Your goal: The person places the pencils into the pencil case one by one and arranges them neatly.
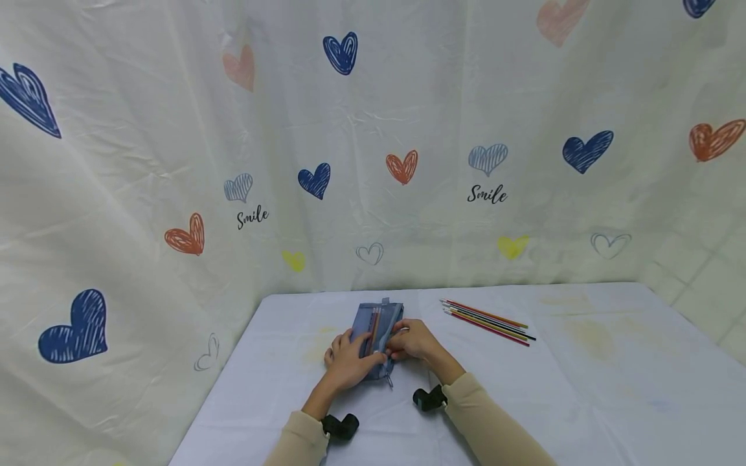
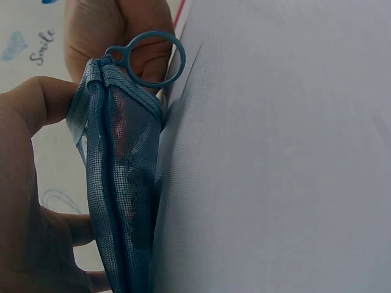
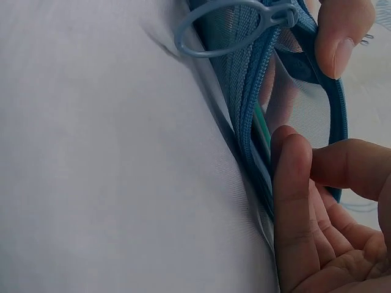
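A blue mesh pencil pouch (image 1: 387, 322) lies on the table, a few pencils (image 1: 374, 323) showing through it. My left hand (image 1: 348, 362) grips its left side and near end, thumb across the top. Along the pouch's right edge the zipper (image 3: 245, 122) gapes, and a green strip shows inside. There my right hand (image 1: 412, 339) has thumb and fingers curled together, pinching at the opening; what lies between the fingertips is hidden. A ring-shaped zipper pull (image 2: 182, 58) hangs at the near end. In the right wrist view the left thumb (image 3: 343, 52) presses the pouch's far edge.
Several loose pencils (image 1: 486, 320), red, black and yellow, lie in a bundle to the right of the pouch. A white cloth (image 1: 583, 401) covers the table. Behind it hangs a curtain (image 1: 431, 259) printed with hearts.
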`<act>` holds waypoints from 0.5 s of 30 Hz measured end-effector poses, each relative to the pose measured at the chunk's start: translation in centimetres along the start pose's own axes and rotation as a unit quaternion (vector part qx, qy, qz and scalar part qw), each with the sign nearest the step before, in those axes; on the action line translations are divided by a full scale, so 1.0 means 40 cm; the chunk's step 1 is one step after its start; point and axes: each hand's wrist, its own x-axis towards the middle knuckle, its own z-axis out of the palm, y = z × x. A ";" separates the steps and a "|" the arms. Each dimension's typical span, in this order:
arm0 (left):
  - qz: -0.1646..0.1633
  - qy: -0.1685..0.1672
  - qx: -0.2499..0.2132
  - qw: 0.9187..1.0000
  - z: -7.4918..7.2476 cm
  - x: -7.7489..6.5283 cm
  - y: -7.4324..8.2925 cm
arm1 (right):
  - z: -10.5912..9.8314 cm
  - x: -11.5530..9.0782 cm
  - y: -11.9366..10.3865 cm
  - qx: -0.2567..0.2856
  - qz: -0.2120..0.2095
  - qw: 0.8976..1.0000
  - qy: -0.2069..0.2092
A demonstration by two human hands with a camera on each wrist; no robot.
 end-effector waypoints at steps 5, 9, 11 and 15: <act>-0.001 0.001 -0.002 1.000 -0.001 -0.001 0.001 | 0.000 -0.001 0.001 0.003 -0.005 1.000 0.000; -0.002 0.001 -0.002 1.000 0.001 -0.001 0.000 | -0.014 -0.010 -0.002 -0.007 -0.007 1.000 -0.005; -0.002 0.001 -0.002 1.000 0.001 -0.001 0.000 | -0.026 -0.015 -0.004 -0.020 -0.009 1.000 -0.004; -0.002 0.003 0.000 1.000 0.001 0.000 0.000 | -0.059 -0.020 -0.007 -0.055 -0.019 0.998 0.006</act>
